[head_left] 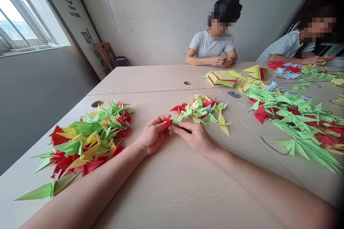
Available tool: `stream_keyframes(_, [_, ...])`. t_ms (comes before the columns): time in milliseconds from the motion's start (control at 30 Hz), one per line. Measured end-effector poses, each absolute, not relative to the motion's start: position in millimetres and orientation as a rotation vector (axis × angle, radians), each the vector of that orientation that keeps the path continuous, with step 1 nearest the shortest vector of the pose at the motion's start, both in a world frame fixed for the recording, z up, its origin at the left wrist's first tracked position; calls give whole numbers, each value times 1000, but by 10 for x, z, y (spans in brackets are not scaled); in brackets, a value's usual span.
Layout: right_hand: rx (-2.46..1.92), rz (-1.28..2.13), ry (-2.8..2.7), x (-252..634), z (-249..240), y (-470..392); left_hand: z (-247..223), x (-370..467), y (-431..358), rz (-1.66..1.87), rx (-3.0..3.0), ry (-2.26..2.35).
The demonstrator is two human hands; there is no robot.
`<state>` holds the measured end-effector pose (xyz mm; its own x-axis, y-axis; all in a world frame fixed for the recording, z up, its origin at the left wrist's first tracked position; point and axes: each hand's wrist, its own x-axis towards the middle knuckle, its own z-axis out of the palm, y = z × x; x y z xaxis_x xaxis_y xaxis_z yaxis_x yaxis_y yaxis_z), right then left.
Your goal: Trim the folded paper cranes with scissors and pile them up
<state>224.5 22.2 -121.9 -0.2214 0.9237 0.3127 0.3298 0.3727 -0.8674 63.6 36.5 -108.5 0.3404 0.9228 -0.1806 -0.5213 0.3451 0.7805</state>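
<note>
At the clock's center in the head view, left hand (154,134): I see its thumb and fingers pinched on a red folded paper (168,123), palm turned partly up.
Right hand (195,136): closed on a dark slender item (184,128), too small for me to identify; it points toward the red folded paper, and I cannot tell whether they touch.
Gap: both hands sit just beside each other above the table (166,193); fingertip contact between them I cannot make out.
Small pile (200,111): at two o'clock, nearest the right hand, green, yellow and red folded pieces.
Large pile (91,136): at nine o'clock, the same colors, beyond the left forearm.
Green folded piece (43,191): at eight o'clock, lying at that pile's near edge.
Long pile (298,118): at three o'clock, mostly green with red.
Paper stack (221,78): between one and two o'clock, toward the far edge.
Metal disc (234,94): at two o'clock, flat on the tabletop.
Co-workers: one in a white top (211,44) at one o'clock, another person (285,46) at two, both seated.
</note>
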Motion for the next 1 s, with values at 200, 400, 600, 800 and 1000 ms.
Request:
stream_keyframes(200, [-1121,853,-1721,2241,-1238,225,-1093,635,367,1041,686,687])
stream_keyframes(400, [-1157,864,-1724,2245,-1252,229,-1096,631,368,1043,695,695])
stream_keyframes(600, [-1131,849,-1748,2242,-1236,225,-1107,635,368,1060,691,696])
stream_keyframes(800, [-1123,747,-1743,2234,-1260,252,-1105,674,363,1164,649,785])
stream_keyframes(1000, [-1054,723,-1737,2224,-1250,193,-1106,695,360,1210,622,812])
